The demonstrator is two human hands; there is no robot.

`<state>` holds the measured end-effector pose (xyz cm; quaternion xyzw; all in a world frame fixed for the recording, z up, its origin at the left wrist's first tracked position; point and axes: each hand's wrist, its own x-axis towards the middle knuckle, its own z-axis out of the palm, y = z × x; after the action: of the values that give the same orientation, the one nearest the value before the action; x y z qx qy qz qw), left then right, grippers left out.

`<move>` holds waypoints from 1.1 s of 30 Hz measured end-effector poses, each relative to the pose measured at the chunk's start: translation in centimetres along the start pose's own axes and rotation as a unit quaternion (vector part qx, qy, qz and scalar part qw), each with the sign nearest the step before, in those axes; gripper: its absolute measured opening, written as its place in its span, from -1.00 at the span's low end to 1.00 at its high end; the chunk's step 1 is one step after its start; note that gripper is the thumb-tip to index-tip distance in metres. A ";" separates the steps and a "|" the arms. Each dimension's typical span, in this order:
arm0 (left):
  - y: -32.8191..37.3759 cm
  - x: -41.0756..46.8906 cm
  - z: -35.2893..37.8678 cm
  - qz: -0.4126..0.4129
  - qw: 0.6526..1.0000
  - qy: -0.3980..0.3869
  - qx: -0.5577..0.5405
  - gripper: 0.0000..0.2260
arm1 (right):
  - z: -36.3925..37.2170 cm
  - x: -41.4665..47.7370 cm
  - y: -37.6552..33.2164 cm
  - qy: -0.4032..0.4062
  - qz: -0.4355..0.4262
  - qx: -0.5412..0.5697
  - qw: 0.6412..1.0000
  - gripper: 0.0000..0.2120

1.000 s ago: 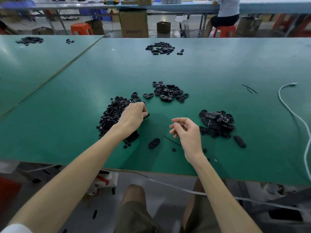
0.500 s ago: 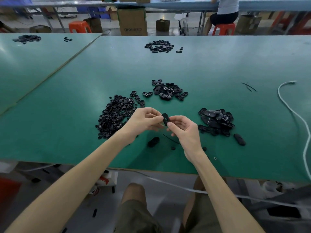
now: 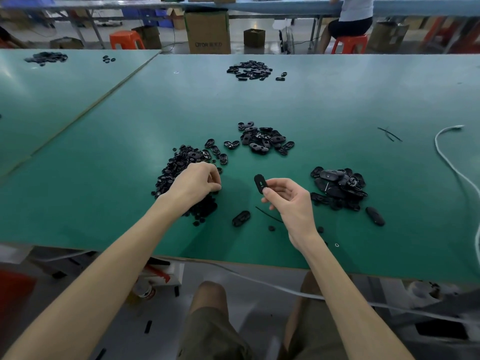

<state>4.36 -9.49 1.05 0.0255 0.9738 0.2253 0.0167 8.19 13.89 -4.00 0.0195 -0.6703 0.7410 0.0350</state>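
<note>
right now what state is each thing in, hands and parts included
left hand, fingers curled at the small pile, grip unclear
small pile, loose heap on table
right hand, pinches oval part, off the table
oval part, upright, held by its lower end
right pile, heaped, no hand on it
middle pile, spread, no hand on it
cable, slack on table
</note>
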 end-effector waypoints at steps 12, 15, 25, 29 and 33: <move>1.9 -0.1 0.5 0.031 0.997 -0.028 -0.066 -0.91 | -0.1 0.0 0.0 0.016 0.003 -0.008 1.000 -0.89; 3.6 -0.8 0.9 0.072 0.987 -0.022 -0.142 -0.89 | 0.0 0.0 0.0 0.017 0.002 -0.013 1.000 -0.89; 5.3 -1.7 1.7 0.094 0.968 0.009 -0.232 -0.79 | 0.1 -0.3 -0.3 0.020 0.002 -0.033 0.999 -0.89; 5.5 -1.8 2.1 0.084 0.965 0.022 -0.246 -0.84 | 0.0 -0.3 -0.3 0.019 -0.001 -0.039 0.999 -0.88; 5.7 -1.9 2.3 0.081 0.962 0.032 -0.259 -0.89 | 0.0 -0.3 -0.3 0.020 0.001 -0.041 0.999 -0.89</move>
<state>6.61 -3.49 1.48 0.0918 0.8766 0.4716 -0.0265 8.53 13.93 -3.78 0.0021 -0.6990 0.7135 0.0486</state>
